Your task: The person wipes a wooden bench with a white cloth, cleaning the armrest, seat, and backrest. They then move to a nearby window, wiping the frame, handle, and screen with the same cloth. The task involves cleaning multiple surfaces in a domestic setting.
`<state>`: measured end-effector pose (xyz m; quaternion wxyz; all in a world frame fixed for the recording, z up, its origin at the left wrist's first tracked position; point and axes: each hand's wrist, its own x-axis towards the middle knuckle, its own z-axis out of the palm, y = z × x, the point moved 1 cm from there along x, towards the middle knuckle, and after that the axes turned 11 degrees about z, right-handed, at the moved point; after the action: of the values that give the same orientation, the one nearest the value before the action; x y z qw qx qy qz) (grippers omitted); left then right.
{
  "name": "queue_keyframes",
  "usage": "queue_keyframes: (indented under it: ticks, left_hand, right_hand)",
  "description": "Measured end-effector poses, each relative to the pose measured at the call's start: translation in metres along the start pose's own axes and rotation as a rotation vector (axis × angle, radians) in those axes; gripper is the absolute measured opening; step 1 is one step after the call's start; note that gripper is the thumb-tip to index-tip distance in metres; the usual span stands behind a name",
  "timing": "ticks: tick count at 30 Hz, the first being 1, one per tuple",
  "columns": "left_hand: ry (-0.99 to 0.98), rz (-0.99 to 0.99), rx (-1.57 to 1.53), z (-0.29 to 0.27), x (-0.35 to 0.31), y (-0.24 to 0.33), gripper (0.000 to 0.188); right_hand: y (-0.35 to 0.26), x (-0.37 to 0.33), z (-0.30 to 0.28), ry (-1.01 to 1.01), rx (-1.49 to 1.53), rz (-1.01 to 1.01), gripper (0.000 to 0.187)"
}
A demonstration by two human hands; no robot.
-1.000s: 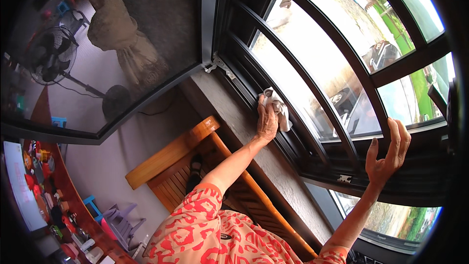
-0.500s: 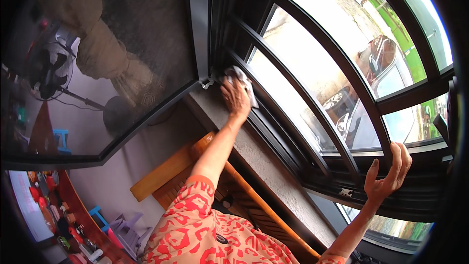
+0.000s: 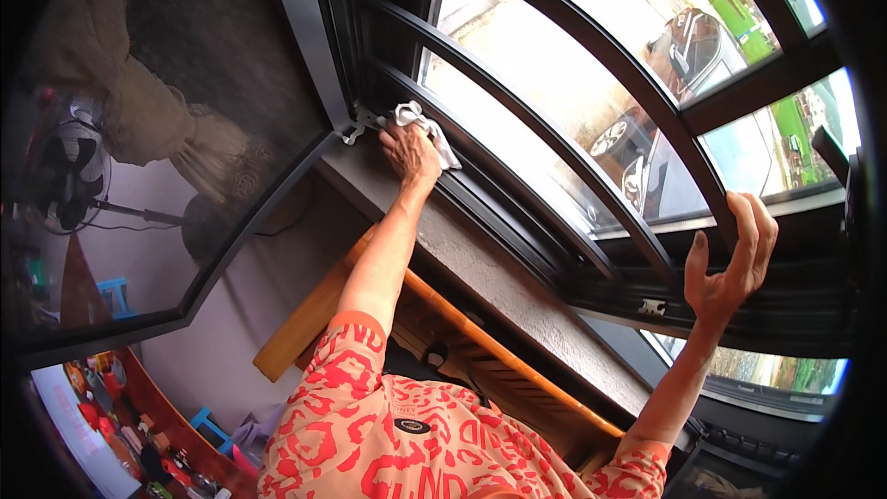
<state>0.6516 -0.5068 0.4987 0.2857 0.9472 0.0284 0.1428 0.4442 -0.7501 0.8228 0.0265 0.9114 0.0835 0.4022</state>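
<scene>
A crumpled white cloth (image 3: 443, 142) is pinched under the fingers of my left hand (image 3: 412, 157). That hand presses it against the lower corner of the black window frame (image 3: 499, 224), close to a metal hinge (image 3: 358, 124). Farther right, my right hand (image 3: 735, 268) is raised with thumb and fingers apart. Its fingertips rest at a curved dark bar of the window grille (image 3: 699, 162), and nothing shows in its palm.
An opened dark glass sash (image 3: 189, 310) stands at left, reflecting a curtain and fan. Below the concrete sill (image 3: 517, 300) is a wooden bench (image 3: 434, 291). A shelf of small items (image 3: 152, 416) sits at lower left; a car (image 3: 670, 171) is outside.
The view has shifted, so the window and sash appear farther left. The cloth bunches up more above my left hand near the hinge corner. My right hand stays by the grille bar.
</scene>
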Motion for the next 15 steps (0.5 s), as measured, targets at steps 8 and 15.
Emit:
queue_keyframes:
  ticks: [8, 15]
  left_hand:
    - [-0.046, 0.208, -0.06, 0.019, -0.109, 0.071, 0.036]
    - [-0.128, 0.483, -0.068, 0.033, -0.197, 0.11, 0.06]
  right_hand:
    - [0.002, -0.001, -0.002, -0.011, 0.043, -0.005, 0.051]
    - [0.005, -0.002, 0.002, 0.03, 0.047, -0.023, 0.047]
